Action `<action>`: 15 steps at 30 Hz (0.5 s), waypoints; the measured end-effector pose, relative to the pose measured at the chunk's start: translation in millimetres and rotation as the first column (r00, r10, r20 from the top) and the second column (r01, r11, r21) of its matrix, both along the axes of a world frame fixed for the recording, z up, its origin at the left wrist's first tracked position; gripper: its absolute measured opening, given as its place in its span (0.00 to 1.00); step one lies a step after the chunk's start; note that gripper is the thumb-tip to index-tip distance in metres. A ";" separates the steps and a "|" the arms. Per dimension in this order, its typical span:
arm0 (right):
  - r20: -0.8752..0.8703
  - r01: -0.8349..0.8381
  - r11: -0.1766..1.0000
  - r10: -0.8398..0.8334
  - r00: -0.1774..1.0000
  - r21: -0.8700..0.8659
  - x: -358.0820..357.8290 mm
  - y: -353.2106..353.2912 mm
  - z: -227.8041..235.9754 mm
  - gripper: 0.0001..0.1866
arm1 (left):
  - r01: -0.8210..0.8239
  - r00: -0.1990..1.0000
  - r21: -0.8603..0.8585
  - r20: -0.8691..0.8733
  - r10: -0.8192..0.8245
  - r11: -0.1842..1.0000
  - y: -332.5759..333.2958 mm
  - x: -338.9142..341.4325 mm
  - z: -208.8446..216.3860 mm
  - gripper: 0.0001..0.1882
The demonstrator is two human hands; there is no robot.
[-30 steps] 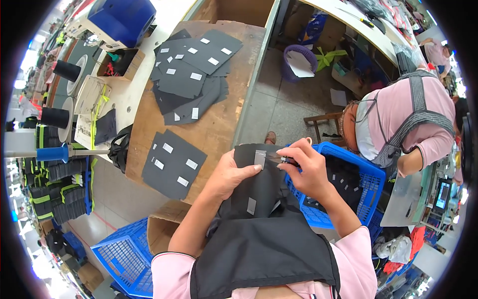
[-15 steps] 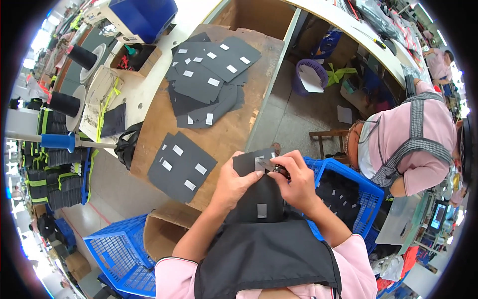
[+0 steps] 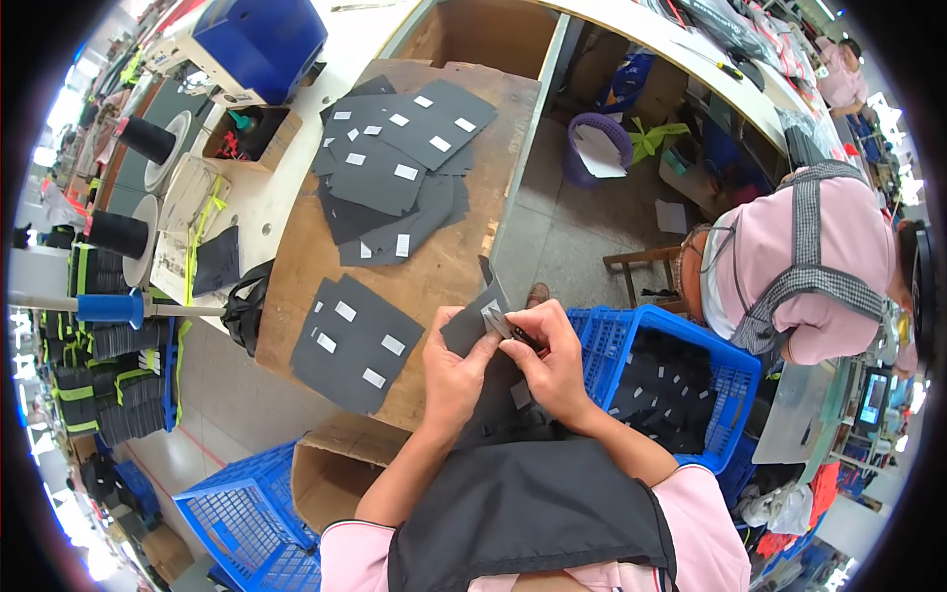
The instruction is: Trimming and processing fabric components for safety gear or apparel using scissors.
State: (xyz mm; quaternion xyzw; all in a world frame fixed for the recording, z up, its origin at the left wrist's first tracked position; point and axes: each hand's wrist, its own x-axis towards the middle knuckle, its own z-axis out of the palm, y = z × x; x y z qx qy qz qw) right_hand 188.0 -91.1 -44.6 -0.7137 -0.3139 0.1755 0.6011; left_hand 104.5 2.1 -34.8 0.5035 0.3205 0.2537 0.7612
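Observation:
My left hand (image 3: 452, 380) is closed on a dark grey fabric panel (image 3: 461, 333), its thumb pressed beside a light patch (image 3: 493, 314). The panel is bent up at that patch, and its lower part hangs down over my black apron (image 3: 533, 493). Small dark thread snips (image 3: 523, 339) are in my right hand (image 3: 554, 363), with the metal tip against the patch; my fingers hide most of the tool. Left of my hands, similar panels (image 3: 355, 345) with light patches lie on the brown wooden board (image 3: 483, 222). Farther back is a loose pile of more panels (image 3: 385, 187).
A blue plastic basket (image 3: 738, 370) with dark patched pieces stands to the right. At lower left are a cardboard box (image 3: 326, 483) and another blue basket (image 3: 247, 528). A person in pink (image 3: 760, 257) sits at the right. A blue-and-white machine (image 3: 252, 49) stands at back left.
Both hands have moved slightly left with the panel, which is now tilted and bent more around the patch. The snips stay at the patch. The whole view has shifted a little.

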 end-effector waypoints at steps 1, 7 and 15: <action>-0.004 -0.029 1.000 0.029 1.000 -0.005 3.4 -2.1 0.3 0.13 | 0.015 1.000 0.003 -0.006 -0.015 1.000 1.2 -0.3 1.9 0.10; 0.050 -0.134 0.990 0.135 0.990 -0.037 19.4 -14.4 4.9 0.12 | 0.096 0.995 -0.182 0.017 -0.095 0.979 6.8 -6.8 -3.9 0.10; 0.063 -0.097 0.994 0.099 0.993 -0.041 26.3 6.7 -14.2 0.12 | -0.048 0.993 -0.277 -0.115 0.017 0.960 37.0 -33.9 -16.3 0.16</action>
